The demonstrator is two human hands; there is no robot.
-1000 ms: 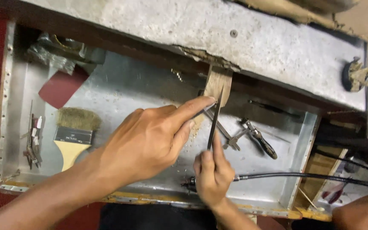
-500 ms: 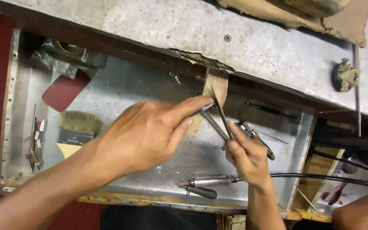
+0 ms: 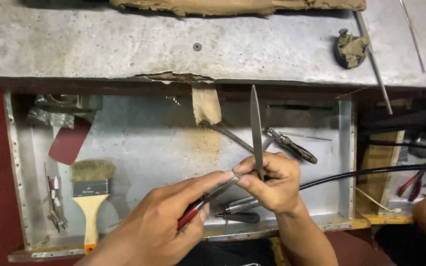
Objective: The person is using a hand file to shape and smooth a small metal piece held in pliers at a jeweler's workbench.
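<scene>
Nearest the camera, the left hand [image 3: 161,229] is closed round the red grips of a pair of pliers [image 3: 208,199], whose thin metal nose points up and right to the fingertips of the other hand. The right hand [image 3: 272,182] is pinched shut on a slim grey file [image 3: 256,130], held upright with its tip pointing away; the plier tips meet the thumb and forefinger just where they grip the file's lower end, and any small piece between them is too hidden to tell.

Just below the right hand lies a metal handpiece [image 3: 237,206] joined to a black cable [image 3: 371,172] running off right. All this sits over a shallow metal tray [image 3: 149,143]. To the left lie a flat paintbrush [image 3: 90,192] with a pale handle and a dark band bearing a small printed label, and farther back a dark red sheet [image 3: 70,140]. Beyond the right hand rests a dark-handled tool [image 3: 292,146]. Farthest off, a tan leather strip [image 3: 206,104] hangs from the grey bench edge [image 3: 124,44].
</scene>
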